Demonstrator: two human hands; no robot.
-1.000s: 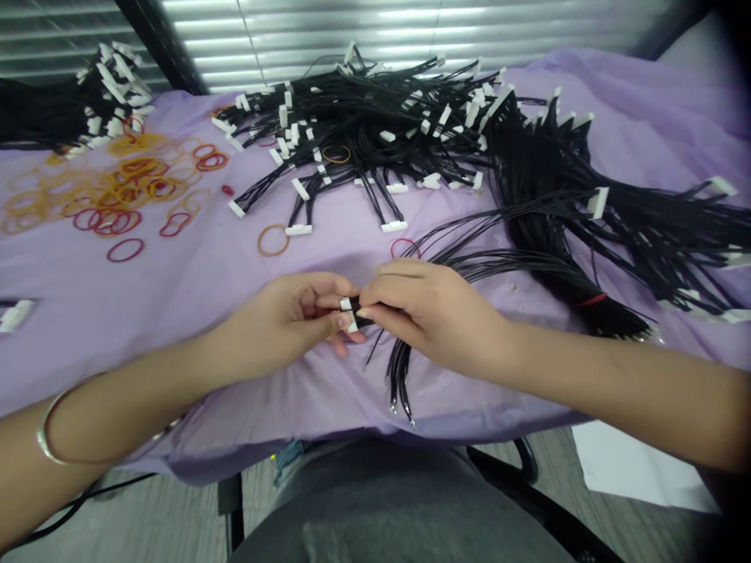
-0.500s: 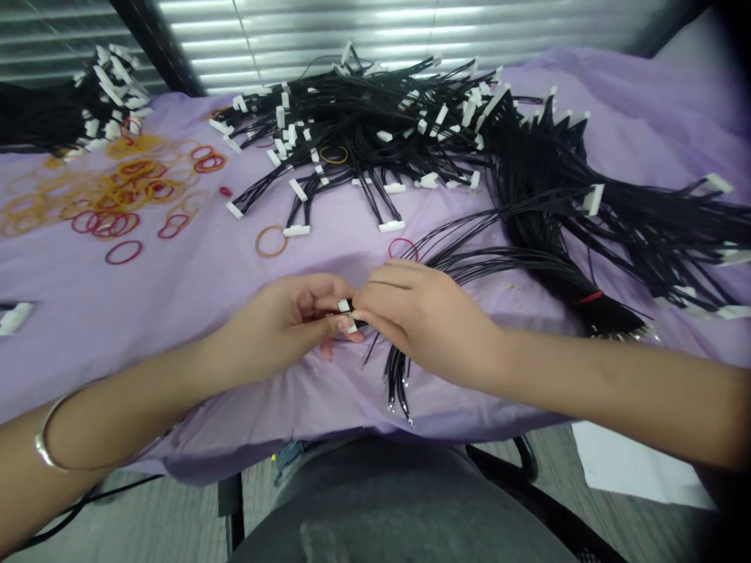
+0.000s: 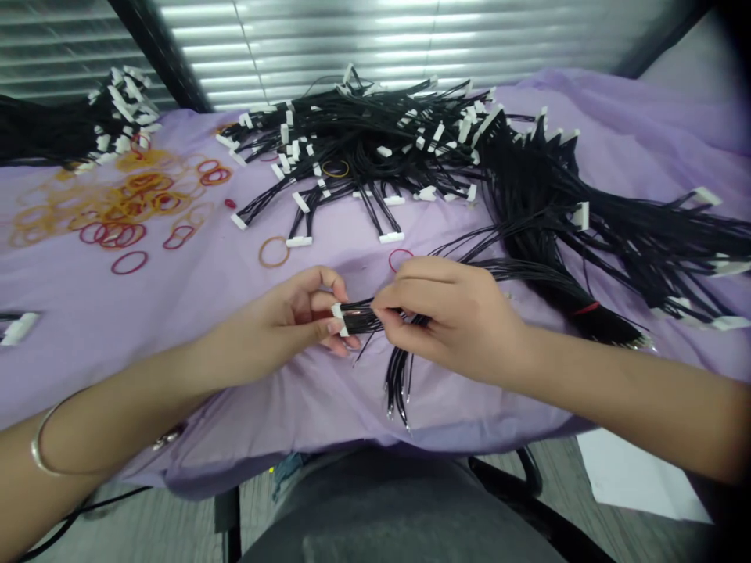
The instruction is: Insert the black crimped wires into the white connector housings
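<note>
Between the thumb and fingers of my left hand (image 3: 305,317) is a white connector (image 3: 339,319). Several black wires (image 3: 361,319) run from it toward the right. My right hand (image 3: 449,313) is closed in a pinch on these wires, a short way from the connector. Below my right hand, loose wire ends with small metal tips (image 3: 399,395) hang over the purple cloth. A bundle of black wires (image 3: 604,317), tied with a red band, lies to the right.
Finished-looking black wire harnesses (image 3: 364,133) with white connectors are heaped at the back. Yellow and red rubber bands (image 3: 141,195) lie scattered at left. A purple cloth (image 3: 205,297) covers the table, whose front edge is close to my lap. Window blinds (image 3: 352,39) stand behind.
My right hand has drawn away to the right from the connector, so the wires between the hands now show. My left hand still holds the connector. The view has shifted slightly.
</note>
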